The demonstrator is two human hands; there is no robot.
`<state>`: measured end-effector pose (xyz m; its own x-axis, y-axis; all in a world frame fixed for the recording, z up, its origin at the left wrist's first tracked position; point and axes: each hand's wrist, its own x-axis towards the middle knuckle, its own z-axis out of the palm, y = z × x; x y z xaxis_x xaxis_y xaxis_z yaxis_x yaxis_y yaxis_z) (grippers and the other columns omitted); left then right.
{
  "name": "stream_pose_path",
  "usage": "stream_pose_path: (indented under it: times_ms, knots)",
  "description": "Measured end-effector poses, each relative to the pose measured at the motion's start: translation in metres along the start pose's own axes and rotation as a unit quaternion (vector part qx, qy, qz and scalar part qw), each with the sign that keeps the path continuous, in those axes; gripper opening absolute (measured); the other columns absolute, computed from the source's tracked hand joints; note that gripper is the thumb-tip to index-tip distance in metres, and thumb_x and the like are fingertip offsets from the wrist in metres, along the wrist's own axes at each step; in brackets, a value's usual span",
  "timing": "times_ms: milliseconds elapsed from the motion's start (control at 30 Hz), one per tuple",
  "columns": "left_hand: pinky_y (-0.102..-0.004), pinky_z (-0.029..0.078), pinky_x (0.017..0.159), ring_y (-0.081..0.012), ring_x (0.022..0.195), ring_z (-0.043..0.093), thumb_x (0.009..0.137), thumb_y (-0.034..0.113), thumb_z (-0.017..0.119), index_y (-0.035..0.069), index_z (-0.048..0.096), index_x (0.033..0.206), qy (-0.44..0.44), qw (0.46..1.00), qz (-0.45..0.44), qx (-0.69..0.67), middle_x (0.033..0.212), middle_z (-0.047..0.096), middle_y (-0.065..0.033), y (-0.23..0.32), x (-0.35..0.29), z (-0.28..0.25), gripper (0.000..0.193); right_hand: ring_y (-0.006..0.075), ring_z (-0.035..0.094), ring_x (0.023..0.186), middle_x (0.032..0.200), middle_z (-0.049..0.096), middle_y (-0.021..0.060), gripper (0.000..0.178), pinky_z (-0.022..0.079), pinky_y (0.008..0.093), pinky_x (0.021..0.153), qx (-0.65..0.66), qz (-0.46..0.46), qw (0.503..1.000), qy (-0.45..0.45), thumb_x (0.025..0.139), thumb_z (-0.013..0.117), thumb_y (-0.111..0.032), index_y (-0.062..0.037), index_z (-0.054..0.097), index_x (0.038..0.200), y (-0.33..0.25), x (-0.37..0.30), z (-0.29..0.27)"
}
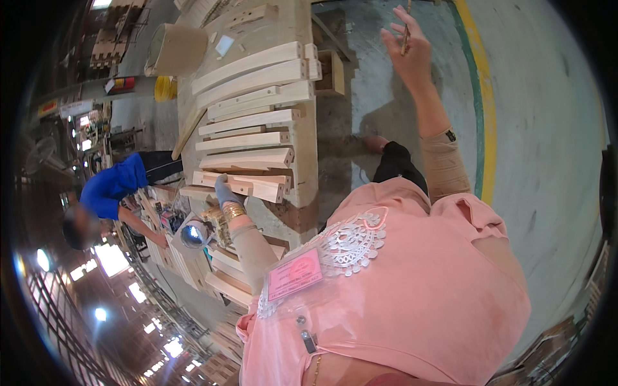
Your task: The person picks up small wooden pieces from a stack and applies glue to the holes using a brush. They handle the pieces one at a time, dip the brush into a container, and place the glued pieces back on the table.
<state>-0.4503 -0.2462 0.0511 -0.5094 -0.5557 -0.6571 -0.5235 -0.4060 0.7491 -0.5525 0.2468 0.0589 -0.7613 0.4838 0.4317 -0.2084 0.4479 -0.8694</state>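
My left hand (224,191), in a grey glove, grips a pale wooden bar (264,188) at the near end of a row. Its fingers close over the bar's upper face; the underside is hidden. More pale wooden bars (248,139) lie side by side beyond it on the worktable (308,151), some with small round holes in their ends. Raised past the table's right edge, my bare right hand (412,51) holds a thin brown stick (405,40) between partly spread fingers. The stick's exact kind is unclear.
A person in a blue shirt (112,186) bends over stacked boards (174,248) on the left. Near my left forearm stands a round metal-rimmed container (194,234). A tan bin (178,50) is at the table's far end. A yellow-and-green line (486,109) crosses the floor.
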Motion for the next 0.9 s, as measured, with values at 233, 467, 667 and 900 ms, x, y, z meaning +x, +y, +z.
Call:
stream_pose_path:
  times_ms: [233, 467, 667, 900]
  knots:
    - [-0.0515, 0.043, 0.085, -0.034, 0.101, 0.052, 0.076, 0.025, 0.051, 0.003, 0.042, 0.12, -0.008, 1.0, 0.007, 0.021, 0.114, 0.051, -0.0165, 0.006, -0.005, 0.002, 0.05, 0.0172, 0.06, 0.098, 0.127, 0.052, 0.0084, 0.045, 0.049, 0.0265, 0.078, 0.048, -0.005, 0.998, 0.049, 0.08, 0.064, -0.006, -0.0084, 0.049, 0.122, 0.053, -0.057, -0.064]
    - [-0.0535, 0.041, 0.088, -0.0345, 0.102, 0.051, 0.077, 0.03, 0.052, 0.007, 0.045, 0.119, -0.016, 0.999, 0.001, 0.027, 0.114, 0.052, -0.015, -0.001, -0.007, -0.005, 0.048, 0.0194, 0.063, 0.094, 0.124, 0.054, 0.0091, 0.044, 0.051, 0.0285, 0.074, 0.031, 0.053, 0.998, 0.032, 0.078, 0.067, -0.009, -0.0104, 0.052, 0.119, 0.07, -0.098, -0.108]
    - [-0.0515, 0.045, 0.083, -0.0331, 0.094, 0.054, 0.075, 0.029, 0.056, 0.008, 0.049, 0.107, 0.03, 0.999, 0.026, 0.02, 0.104, 0.055, -0.014, -0.01, -0.01, 0.003, 0.039, 0.0196, 0.062, 0.095, 0.127, 0.053, 0.0084, 0.045, 0.05, 0.0287, 0.076, 0.086, 0.038, 0.995, -0.041, 0.078, 0.066, -0.006, -0.009, 0.05, 0.121, 0.067, -0.075, -0.07]
    - [-0.0477, 0.047, 0.078, -0.032, 0.087, 0.056, 0.075, 0.026, 0.059, 0.006, 0.048, 0.106, 0.086, 0.995, 0.057, -0.005, 0.098, 0.055, -0.0138, -0.009, -0.02, 0.007, 0.039, 0.0187, 0.062, 0.096, 0.128, 0.052, 0.006, 0.045, 0.048, 0.0267, 0.076, 0.143, -0.055, 0.979, -0.135, 0.078, 0.067, -0.007, -0.0095, 0.05, 0.121, 0.06, -0.012, -0.009]
